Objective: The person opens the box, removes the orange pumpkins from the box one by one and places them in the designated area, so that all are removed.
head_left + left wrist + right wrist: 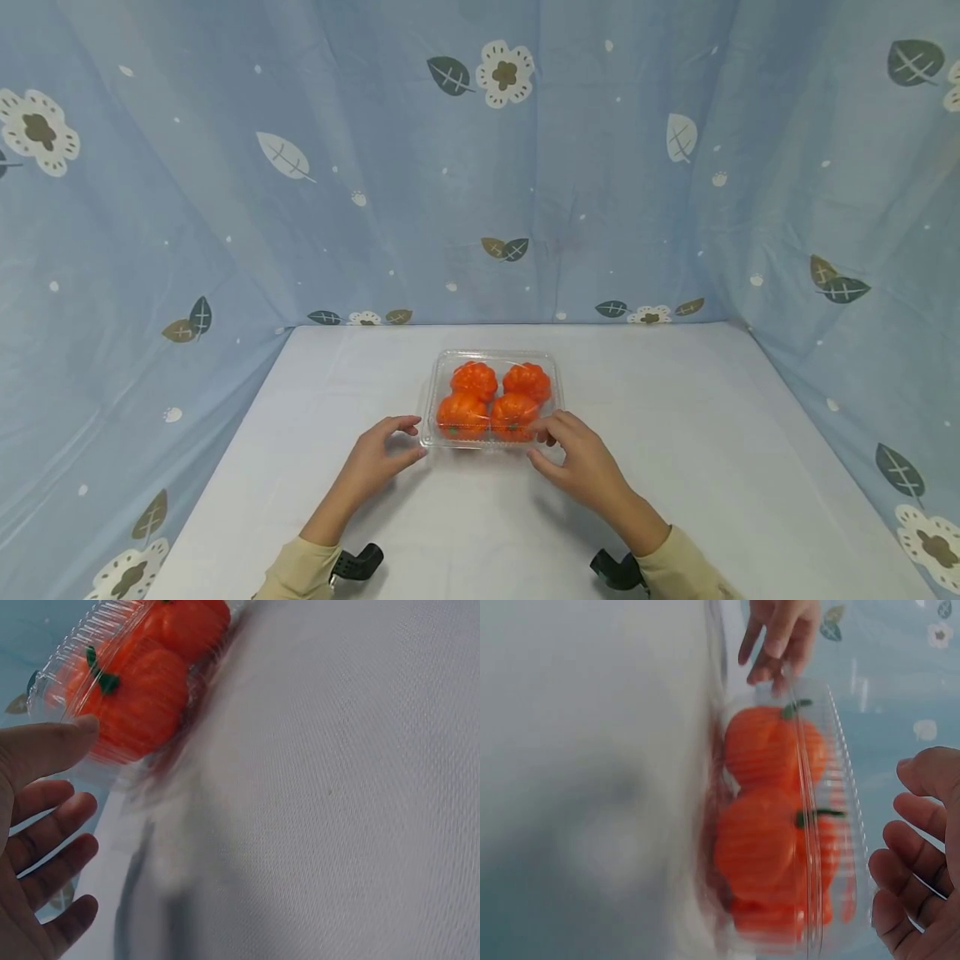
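Head view: L hand & R hand at the near corners of a clear container, both on/over white table.
Container pos.: btwn L & R fingers, most of it just beyond the tips.
L fingers: thumb & index apart, relaxed curve, tips by near L corner; contact can't tell.
R fingers: slightly bent, thumb apart from index, index side overlaps near R corner; contact can't tell.
Pumpkins: 4 orange pumpkins inside container, 2 x 2; near pair closest to fingertips.
Bkgd: blue curtain w/ leaf/flower print, well past fingers.
Wrists: tan sleeves, black mounts behind fingers.

L wrist view: thumb tip overlaps container's corner; other 4 fingers spread, below thumb.
Nearest pumpkin: just past thumb tip, green stem up & beyond it; 2nd one farther off.

R wrist view: fingers relaxed, a bit curled, close together, thumb above; tips just beside container's ridged side, touch can't tell.
Pumpkins here: L of R fingertips, seen thru clear plastic, bit blurred.
Far end: L hand, fingertips at/near container's end.
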